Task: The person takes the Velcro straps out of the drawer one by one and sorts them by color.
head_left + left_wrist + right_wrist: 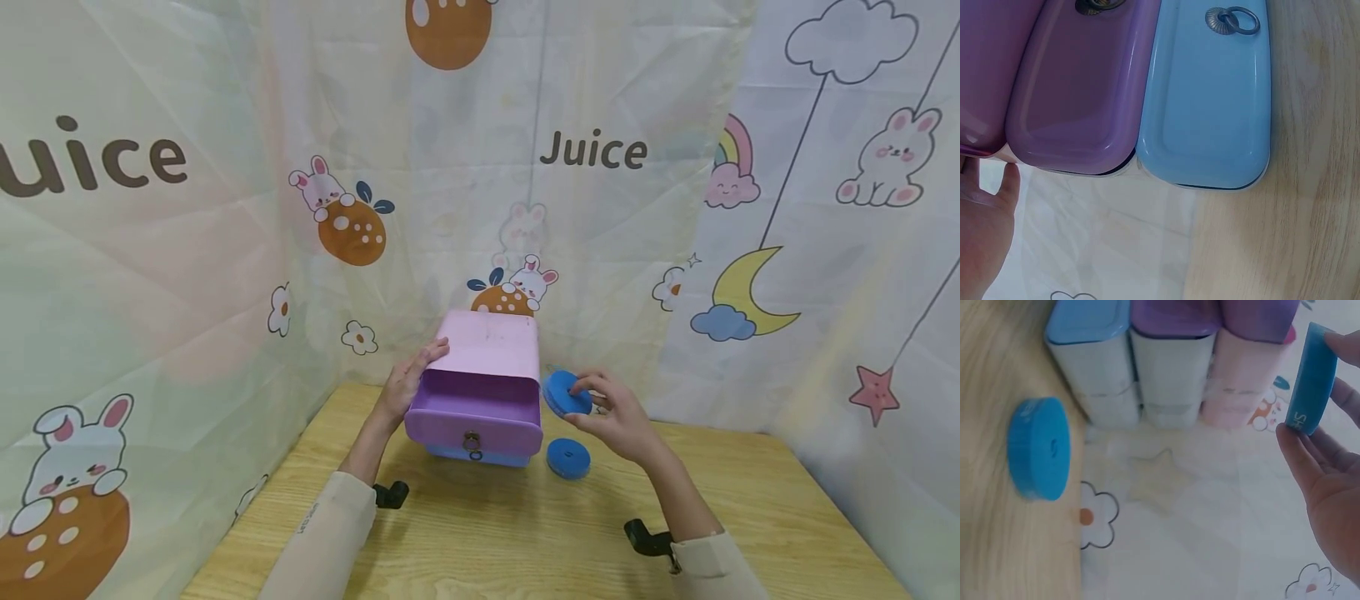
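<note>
A small drawer cabinet with a pink top stands on the table, its purple top drawer pulled out. My left hand rests against the cabinet's left side, with fingertips at the edge of the pink top. In the left wrist view, that hand's fingers run partly behind the drawer. To the right of the cabinet, my right hand pinches a thick blue disc between thumb and fingers, raised beside the drawer. A second blue disc with a small centre hole lies on the table below it.
Beneath the open drawer sit a purple middle drawer and a light-blue bottom drawer, each with a metal ring pull. The wooden table meets printed cloth walls at the back and sides.
</note>
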A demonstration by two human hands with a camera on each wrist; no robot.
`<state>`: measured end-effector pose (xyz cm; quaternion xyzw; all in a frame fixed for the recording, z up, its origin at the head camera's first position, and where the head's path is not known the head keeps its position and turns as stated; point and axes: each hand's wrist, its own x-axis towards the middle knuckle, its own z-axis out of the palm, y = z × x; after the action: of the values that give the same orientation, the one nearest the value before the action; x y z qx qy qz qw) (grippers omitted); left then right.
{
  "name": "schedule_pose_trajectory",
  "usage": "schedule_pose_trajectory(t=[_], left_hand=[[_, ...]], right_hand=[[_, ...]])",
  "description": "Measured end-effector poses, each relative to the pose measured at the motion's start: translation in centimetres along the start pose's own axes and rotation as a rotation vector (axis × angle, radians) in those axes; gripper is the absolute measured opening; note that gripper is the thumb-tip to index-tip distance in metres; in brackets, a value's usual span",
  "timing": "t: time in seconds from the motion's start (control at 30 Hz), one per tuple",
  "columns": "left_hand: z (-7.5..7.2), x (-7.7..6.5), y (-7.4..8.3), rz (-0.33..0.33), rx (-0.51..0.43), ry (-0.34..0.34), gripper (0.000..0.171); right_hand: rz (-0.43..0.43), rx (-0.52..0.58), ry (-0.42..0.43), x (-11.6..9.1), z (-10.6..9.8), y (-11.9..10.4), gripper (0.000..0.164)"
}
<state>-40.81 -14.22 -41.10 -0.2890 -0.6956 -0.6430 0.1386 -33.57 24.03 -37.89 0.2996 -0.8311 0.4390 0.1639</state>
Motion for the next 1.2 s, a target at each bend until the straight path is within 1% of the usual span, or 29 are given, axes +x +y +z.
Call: schedule_pose_trajectory(t=[0.17, 0.4, 0.5, 0.63, 0.73, 0.8, 0.9, 1.07, 1.2], left_hand=[[0.1, -0.1, 0.0, -0.017, -0.007, 0.009, 0.050], [0.1, -0.2, 0.0, -0.015, -0.008, 0.004, 0.052], [0.1, -0.2, 0.0, -0.018, -0.012, 0.004, 0.052], [0.1, -0.2, 0.1, -0.013, -0.011, 0.002, 0.052], [0.1, -0.2, 0.1, -0.011, -0.009, 0.003, 0.051], [0.1, -0.1, 0.1, -0.009, -0.007, 0.002, 0.051], [0.1, -0.1, 0.0, 0.000, 0.005, 0.002, 0.051], [0.0, -0.1, -0.1, -0.001, 0.018, 0.007, 0.051], [0.1, -0.1, 0.0, -0.005, 0.013, 0.011, 0.051]], right_hand=[[0.030, -0.051, -0.023, -0.8, 0.2, 1.5, 0.027], [0.093, -0.091, -0.100, -1.6, 0.6, 3.5, 0.024], [0.119, -0.129, -0.151, -1.9, 0.8, 4.3, 0.025], [0.156, -0.146, -0.246, -2.6, 1.2, 5.3, 0.028], [0.161, -0.133, -0.305, -3.2, 1.5, 5.9, 0.030], [0.157, -0.142, -0.332, -3.6, 1.7, 6.2, 0.029], [0.153, -0.170, -0.379, -4.0, 1.9, 6.4, 0.029], [0.171, -0.216, -0.475, -4.5, 2.2, 6.3, 0.030], [0.185, -0.234, -0.492, -4.8, 2.3, 6.4, 0.030]])
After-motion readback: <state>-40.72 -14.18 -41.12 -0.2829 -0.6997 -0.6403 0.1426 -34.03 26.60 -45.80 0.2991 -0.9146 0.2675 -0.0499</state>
